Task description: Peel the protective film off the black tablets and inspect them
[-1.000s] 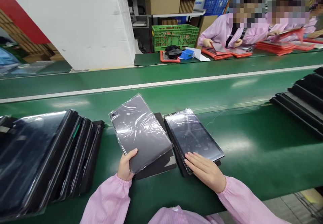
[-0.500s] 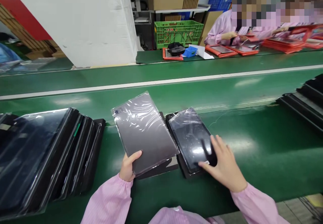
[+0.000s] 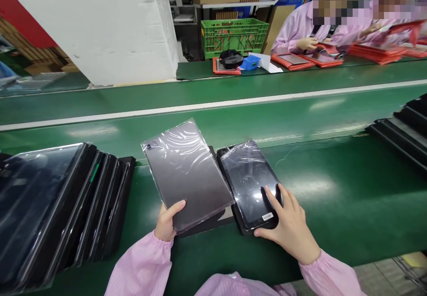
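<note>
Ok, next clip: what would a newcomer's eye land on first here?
Two film-wrapped tablets at centre come first: the left hand grips a grey tablet, back up, by its lower edge, while the right hand lies on a black tablet, screen up. To their left, a row of dark wrapped tablets leans on the green conveyor belt. At upper right, a co-worker in a pink coat sits by orange-red cases.

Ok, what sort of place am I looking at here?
Probably a tablet factory line: a green conveyor belt, a row of plastic-wrapped tablets, and workers in pink smocks further along.
</note>
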Available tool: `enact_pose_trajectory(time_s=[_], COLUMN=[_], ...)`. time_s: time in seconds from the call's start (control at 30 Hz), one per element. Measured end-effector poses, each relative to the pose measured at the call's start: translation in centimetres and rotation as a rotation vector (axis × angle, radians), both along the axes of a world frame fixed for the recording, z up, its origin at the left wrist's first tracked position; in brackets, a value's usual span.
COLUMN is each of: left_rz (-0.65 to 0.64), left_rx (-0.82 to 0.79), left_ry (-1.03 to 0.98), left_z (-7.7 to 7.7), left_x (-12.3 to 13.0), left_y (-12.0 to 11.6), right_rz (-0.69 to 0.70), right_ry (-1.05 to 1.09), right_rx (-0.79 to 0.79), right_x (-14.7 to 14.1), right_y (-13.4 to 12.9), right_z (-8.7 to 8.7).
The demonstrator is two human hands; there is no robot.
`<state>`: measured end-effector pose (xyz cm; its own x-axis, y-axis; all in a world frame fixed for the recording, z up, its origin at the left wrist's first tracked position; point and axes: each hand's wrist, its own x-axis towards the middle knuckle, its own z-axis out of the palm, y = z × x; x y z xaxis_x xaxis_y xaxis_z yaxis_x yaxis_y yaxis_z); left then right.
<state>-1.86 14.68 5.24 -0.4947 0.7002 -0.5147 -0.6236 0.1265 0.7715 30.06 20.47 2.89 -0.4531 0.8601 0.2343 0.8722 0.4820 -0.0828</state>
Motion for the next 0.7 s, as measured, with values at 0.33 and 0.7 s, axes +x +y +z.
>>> enact_pose_trajectory(time_s=[0.33,0.7], left_rz=[-0.027,-0.081], left_rx=[0.028,0.206], left_ry=[0.036,0.177], left_z=[0.2,-0.1], left_x=[0.2,1.0], left_y=[0.0,-0.7], right_rz=[0.031,0.127], right_ry=[-0.037,0.217], right_rx=[0.117,0.058], right_x=[1.1,-0.4], right_y=[0.8,6.1], right_z=[-0.8,2.8])
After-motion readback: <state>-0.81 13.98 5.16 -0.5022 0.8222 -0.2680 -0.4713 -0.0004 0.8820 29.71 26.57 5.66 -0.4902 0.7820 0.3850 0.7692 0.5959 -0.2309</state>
